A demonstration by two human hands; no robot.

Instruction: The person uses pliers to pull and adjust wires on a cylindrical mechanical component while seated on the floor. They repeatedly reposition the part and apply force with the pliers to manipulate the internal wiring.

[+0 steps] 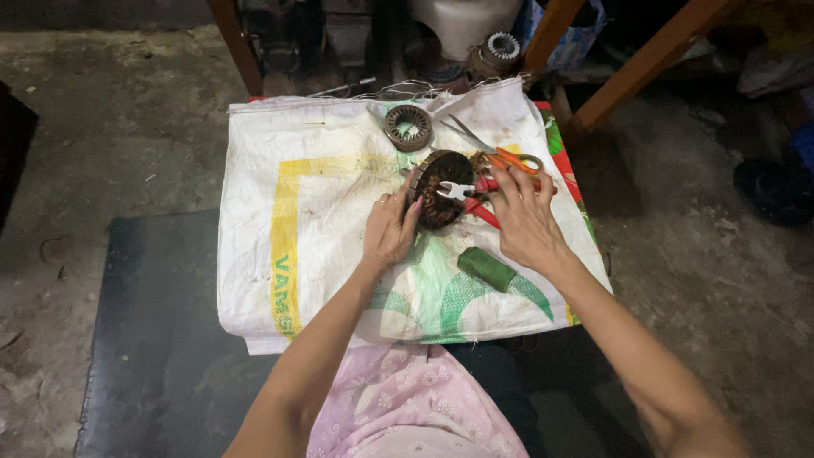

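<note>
Left hand clamped on brown stator ring, propped on white sack; right hand gripping red-handled pliers nosed into ring. Orange scissors just behind.

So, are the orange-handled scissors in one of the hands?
No, the orange-handled scissors lie on the white sack, while the right hand holds red-handled pliers at the round stator.

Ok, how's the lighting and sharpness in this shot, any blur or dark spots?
Head view: even, soft light on the white woven sack, no glare. The left hand, right hand and round motor stator look fairly sharp. The corners fall into deep shadow, and the edges bow slightly from the wide lens.
</note>
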